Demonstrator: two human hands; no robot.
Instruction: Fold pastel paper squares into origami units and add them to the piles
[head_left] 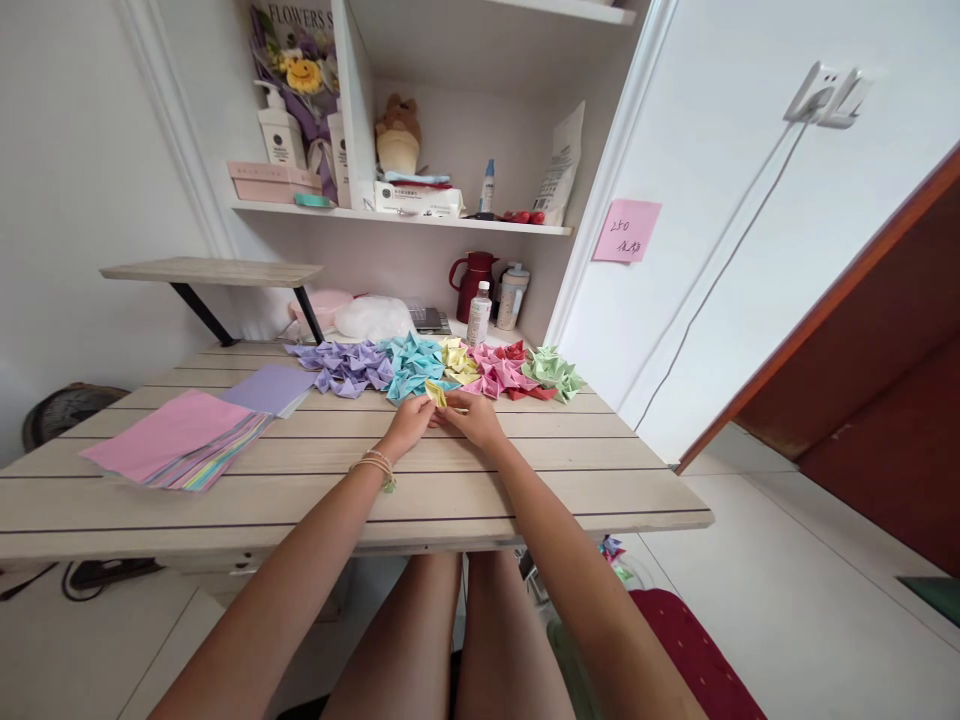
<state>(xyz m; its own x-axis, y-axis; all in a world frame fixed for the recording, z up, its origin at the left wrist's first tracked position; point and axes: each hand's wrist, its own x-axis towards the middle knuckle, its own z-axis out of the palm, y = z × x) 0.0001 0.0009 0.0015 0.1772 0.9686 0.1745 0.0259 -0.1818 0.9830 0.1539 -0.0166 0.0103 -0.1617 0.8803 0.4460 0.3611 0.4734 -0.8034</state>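
A small folded piece of yellow paper [436,393] is held between my two hands above the middle of the table. My left hand [409,422] pinches its left side, and a beaded bracelet circles that wrist. From the right, my right hand [474,416] closes its fingers on the same paper. Just behind the hands lie heaps of folded origami pieces: purple ones [351,366], blue ones [411,362], yellow ones [457,360], pink ones [499,372] and green ones [553,372]. A few red pieces [531,393] lie among the pink. The exact folds in my fingers are too small to make out.
Stacked coloured paper sheets [176,430] and purple sheets [270,387] lie on the slatted table [300,510] at left. A small raised shelf [210,270] stands behind them. At the back are a clear bottle [479,315], a red jug [472,283] and a tumbler [512,298].
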